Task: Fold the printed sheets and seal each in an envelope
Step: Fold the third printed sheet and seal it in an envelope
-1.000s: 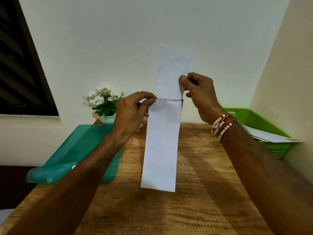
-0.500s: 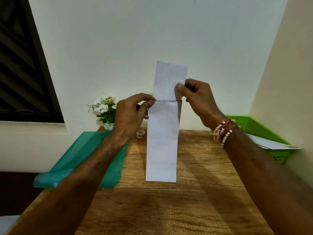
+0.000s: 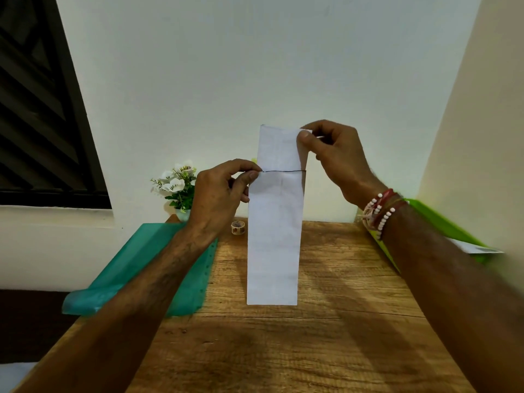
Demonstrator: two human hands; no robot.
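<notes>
A long narrow white folded sheet (image 3: 273, 236) hangs upright in the air above the wooden table (image 3: 283, 350). A thin dark line crosses it about a third of the way down. My left hand (image 3: 224, 191) pinches the sheet's left edge at that line. My right hand (image 3: 334, 157) pinches the sheet's top right corner between thumb and fingers. The sheet's lower end hangs free just above the table.
A teal tray (image 3: 136, 268) sits on the table's left side, a green tray (image 3: 425, 214) with white paper (image 3: 479, 248) on the right. A small potted white flower (image 3: 178, 188) and a tape roll (image 3: 238, 226) stand at the back by the wall.
My right hand has slid up from the line to the sheet's top right corner. The sheet hangs lower in view. My left hand keeps its pinch.
</notes>
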